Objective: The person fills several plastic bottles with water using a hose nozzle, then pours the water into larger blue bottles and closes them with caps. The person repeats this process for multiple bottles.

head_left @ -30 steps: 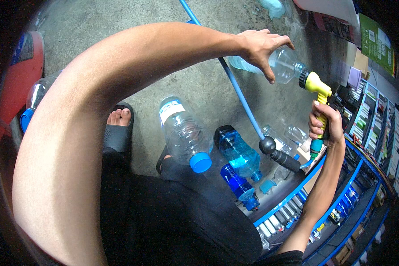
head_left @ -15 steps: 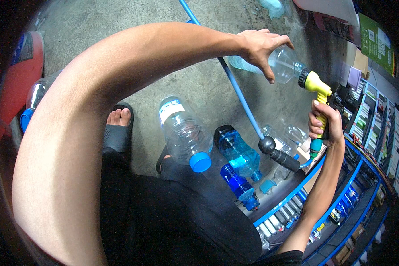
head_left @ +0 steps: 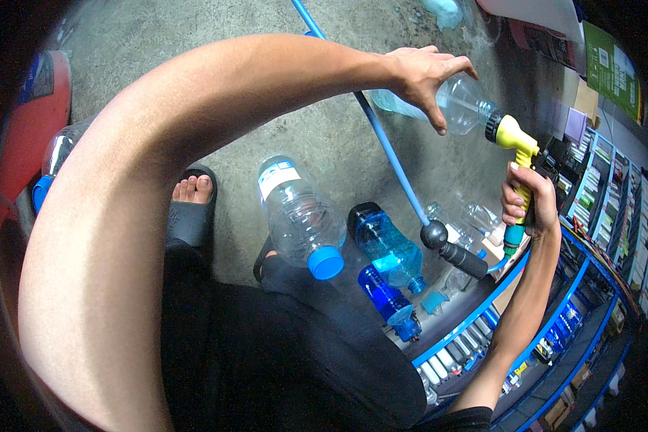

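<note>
My left hand (head_left: 421,78) reaches far across and is wrapped round a clear plastic bottle (head_left: 462,108), which lies on its side in the air with its mouth toward the right. Against that mouth sits the black-ringed head of a yellow hose spray gun (head_left: 513,134). Its handle is gripped by my right hand (head_left: 538,200), with a teal connector (head_left: 513,236) below the fist. Whether the nozzle enters the bottle or only touches it, I cannot tell. My palm and wrist hide part of the bottle.
Close to my legs is a large clear bottle with a blue cap (head_left: 302,219). Beside it are a blue-tinted bottle (head_left: 387,248) and a dark blue bottle (head_left: 385,291). A blue hose (head_left: 389,151) crosses the concrete floor. Blue-edged shelves (head_left: 554,327) stand at right.
</note>
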A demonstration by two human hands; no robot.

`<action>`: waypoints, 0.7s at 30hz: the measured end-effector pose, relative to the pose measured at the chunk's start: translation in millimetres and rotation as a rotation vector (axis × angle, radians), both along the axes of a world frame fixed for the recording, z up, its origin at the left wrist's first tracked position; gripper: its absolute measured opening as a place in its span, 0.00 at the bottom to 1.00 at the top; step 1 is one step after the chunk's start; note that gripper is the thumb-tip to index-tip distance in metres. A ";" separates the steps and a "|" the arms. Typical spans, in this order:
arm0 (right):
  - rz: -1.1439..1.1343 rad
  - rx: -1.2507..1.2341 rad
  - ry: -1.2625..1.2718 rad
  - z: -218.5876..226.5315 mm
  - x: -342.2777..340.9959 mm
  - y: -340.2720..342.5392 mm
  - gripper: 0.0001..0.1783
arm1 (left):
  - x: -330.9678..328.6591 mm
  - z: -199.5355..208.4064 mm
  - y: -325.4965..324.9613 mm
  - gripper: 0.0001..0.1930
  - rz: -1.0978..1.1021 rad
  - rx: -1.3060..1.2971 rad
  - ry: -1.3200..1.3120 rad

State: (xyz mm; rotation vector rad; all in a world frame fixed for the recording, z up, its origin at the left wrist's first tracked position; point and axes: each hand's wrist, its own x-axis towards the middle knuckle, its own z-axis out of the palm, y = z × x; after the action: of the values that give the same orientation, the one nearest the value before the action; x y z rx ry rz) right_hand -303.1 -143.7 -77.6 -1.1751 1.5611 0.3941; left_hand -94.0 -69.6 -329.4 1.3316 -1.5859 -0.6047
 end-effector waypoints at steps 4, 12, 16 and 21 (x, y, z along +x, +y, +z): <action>0.020 -0.009 -0.001 -0.4 -1.0 -0.7 0.23 | -1.2 -1.8 -0.7 0.57 0.005 -0.017 0.005; 0.013 -0.024 -0.009 0.6 0.5 1.4 0.22 | 0.3 0.1 0.9 0.58 -0.002 -0.008 0.013; 0.001 -0.028 -0.006 0.3 0.3 1.6 0.22 | 0.6 1.5 1.8 0.58 -0.004 -0.008 0.021; 0.003 -0.015 -0.007 0.0 -0.2 0.3 0.22 | 0.0 0.8 1.3 0.58 -0.004 -0.003 0.017</action>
State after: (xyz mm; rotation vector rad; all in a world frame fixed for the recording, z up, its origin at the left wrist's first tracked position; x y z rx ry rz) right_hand -303.3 -143.3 -77.6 -1.1892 1.5582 0.3806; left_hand -94.0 -68.3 -328.7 1.3178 -1.5754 -0.6145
